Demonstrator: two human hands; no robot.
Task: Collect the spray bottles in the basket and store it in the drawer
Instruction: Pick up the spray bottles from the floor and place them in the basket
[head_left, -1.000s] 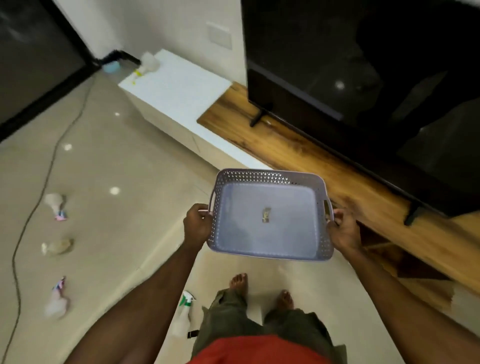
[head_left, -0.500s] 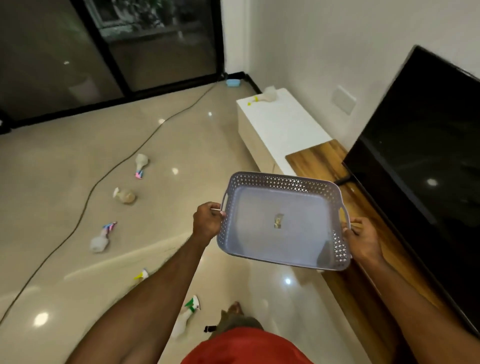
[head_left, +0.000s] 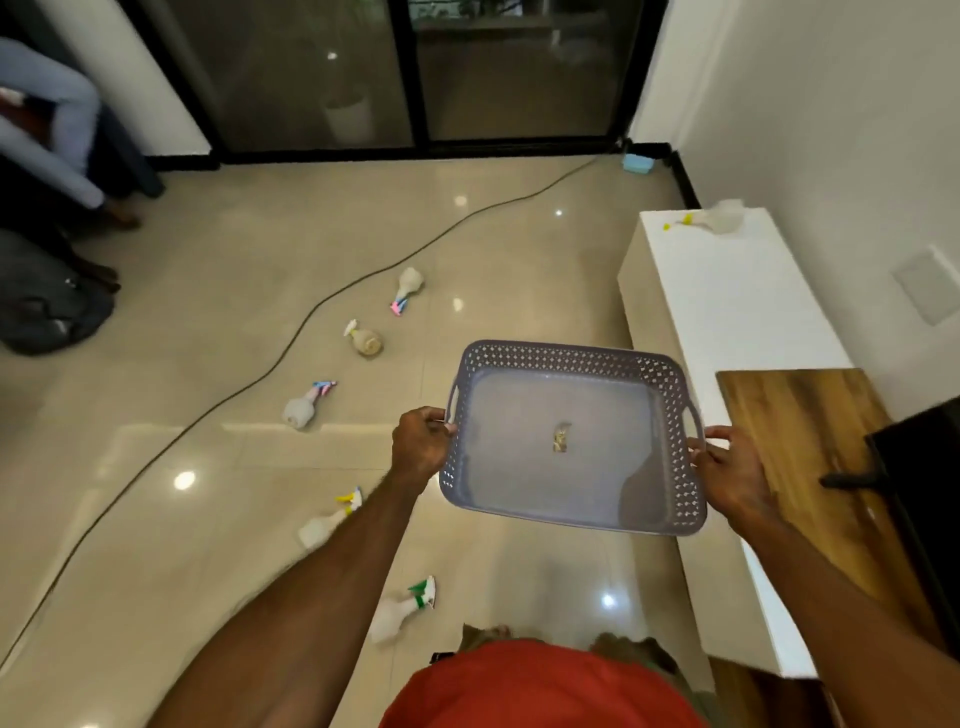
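I hold a lilac perforated basket (head_left: 665, 395) level in front of me, my left hand (head_left: 421, 444) on its left handle and my right hand (head_left: 727, 470) on its right handle. Only a small scrap lies inside it. Several clear spray bottles lie scattered on the tiled floor to my left: one with a green nozzle (head_left: 402, 610) nearest my feet, one with a yellow nozzle (head_left: 327, 522), one with a blue-pink nozzle (head_left: 306, 405), a round one (head_left: 366, 340) and a farther pink-blue one (head_left: 408, 288). Another bottle (head_left: 719, 221) lies on the white cabinet.
A low white cabinet (head_left: 727, 312) runs along the right wall, with a wooden top (head_left: 800, 431) and a dark TV (head_left: 919, 467) nearer me. A black cable (head_left: 291, 345) crosses the floor. Glass doors close the far end. A seated person's legs (head_left: 57, 130) and a dark bag (head_left: 47, 312) are at left.
My view has swung left and up from the TV stand toward the open floor and glass doors. The basket stays held in both hands. More bottles have come into view.
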